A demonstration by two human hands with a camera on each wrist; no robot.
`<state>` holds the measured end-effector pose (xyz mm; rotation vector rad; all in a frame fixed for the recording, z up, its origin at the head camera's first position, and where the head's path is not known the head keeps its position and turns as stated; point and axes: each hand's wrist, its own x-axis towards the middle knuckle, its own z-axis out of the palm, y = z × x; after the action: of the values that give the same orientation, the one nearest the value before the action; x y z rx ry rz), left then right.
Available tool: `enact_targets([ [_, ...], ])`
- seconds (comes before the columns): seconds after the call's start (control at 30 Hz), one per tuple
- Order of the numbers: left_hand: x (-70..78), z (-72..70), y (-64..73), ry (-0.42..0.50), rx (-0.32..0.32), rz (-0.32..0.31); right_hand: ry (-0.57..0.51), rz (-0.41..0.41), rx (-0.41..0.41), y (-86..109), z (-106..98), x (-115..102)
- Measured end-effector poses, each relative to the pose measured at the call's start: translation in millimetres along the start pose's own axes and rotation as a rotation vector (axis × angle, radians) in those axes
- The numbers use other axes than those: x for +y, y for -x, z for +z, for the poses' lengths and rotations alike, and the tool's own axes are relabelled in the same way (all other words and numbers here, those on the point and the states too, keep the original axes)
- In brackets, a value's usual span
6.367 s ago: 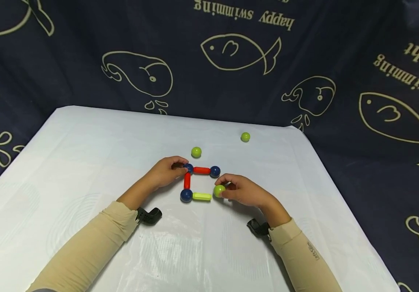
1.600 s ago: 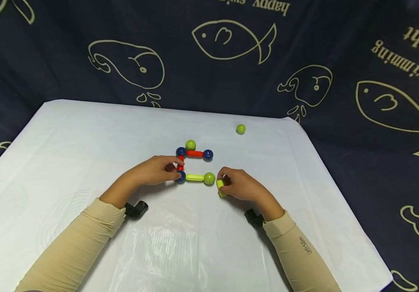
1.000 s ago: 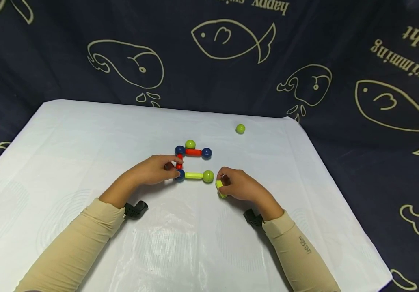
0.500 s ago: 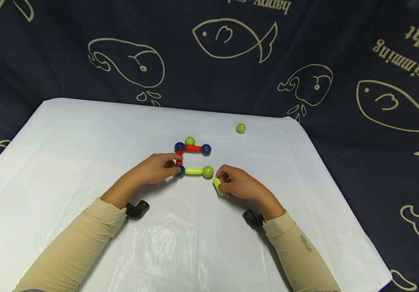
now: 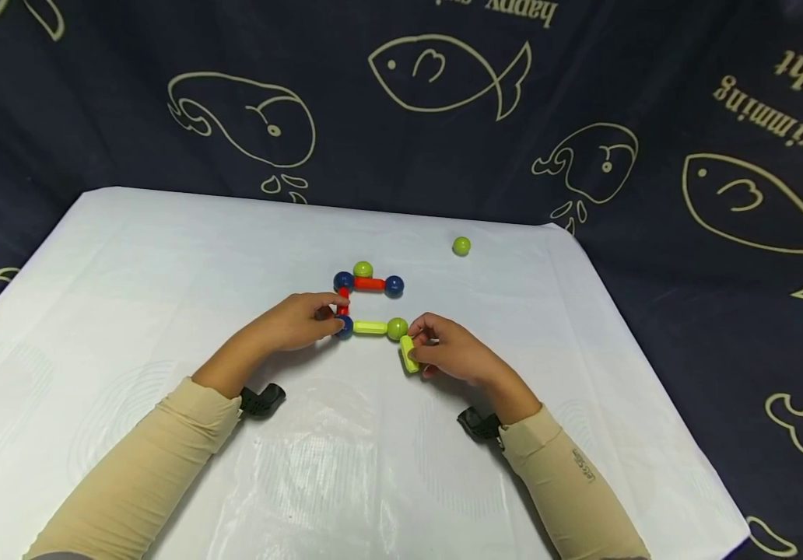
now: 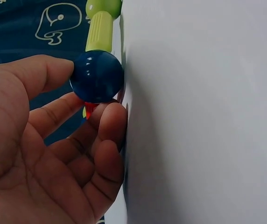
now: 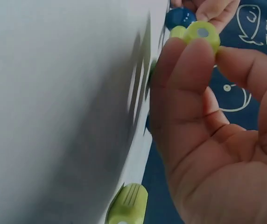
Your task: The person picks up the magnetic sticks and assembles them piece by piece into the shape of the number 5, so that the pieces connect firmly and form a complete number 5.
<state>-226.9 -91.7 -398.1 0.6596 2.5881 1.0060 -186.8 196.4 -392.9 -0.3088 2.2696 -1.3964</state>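
My left hand pinches the near-left blue ball of a small magnetic stick-and-ball frame. Its forefinger reaches over the upright red rod. From that ball a yellow-green rod runs right to a green ball. At the far side, another blue ball, a red rod and a third blue ball form a row. My right hand pinches a loose yellow-green rod right at the green ball. The rod's silver end faces the right wrist camera.
One green ball sits against the far red rod; another green ball stands apart at the back right. In the right wrist view a further yellow-green rod shows low by the white tabletop. A dark patterned cloth hangs behind.
The right hand formerly held the green ball now at the near rod's end; it has brought a yellow-green rod leftward to it. The left hand moved from the far-left to the near-left blue ball.
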Motion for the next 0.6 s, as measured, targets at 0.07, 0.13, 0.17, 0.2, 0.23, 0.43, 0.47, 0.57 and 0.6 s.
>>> enact_targets([
  [0.07,0.5,-0.3,-0.2,0.003,0.001,-0.001,-0.015,0.012,0.007,0.0,1.7,0.0],
  [0.13,0.3,-0.3,-0.4,0.004,0.002,-0.001,-0.029,0.025,0.009,-0.4,3.3,0.3],
  [0.17,0.0,-0.3,-0.4,0.004,0.003,0.0,-0.035,0.03,0.007,-0.7,4.1,0.4],
  [0.2,-0.2,-0.3,-0.5,0.003,0.004,0.001,-0.037,0.035,0.006,-0.9,4.8,0.5],
  [0.23,-0.6,-0.2,-0.6,0.003,0.006,0.003,-0.039,0.039,0.004,-1.3,5.3,0.8],
  [0.43,-1.2,-0.3,-1.2,0.005,-0.001,0.01,-0.043,0.026,-0.004,-2.6,6.8,2.9],
  [0.47,-0.9,-0.6,-1.2,0.003,-0.002,0.01,-0.043,0.022,-0.004,-3.0,7.0,3.3],
  [0.57,-0.3,-1.2,-1.0,0.001,-0.002,0.01,-0.034,0.015,0.0,-4.3,7.5,3.9],
  [0.6,0.3,-1.5,-0.6,0.0,-0.001,0.009,-0.03,0.012,0.0,-4.7,7.7,4.1],
])
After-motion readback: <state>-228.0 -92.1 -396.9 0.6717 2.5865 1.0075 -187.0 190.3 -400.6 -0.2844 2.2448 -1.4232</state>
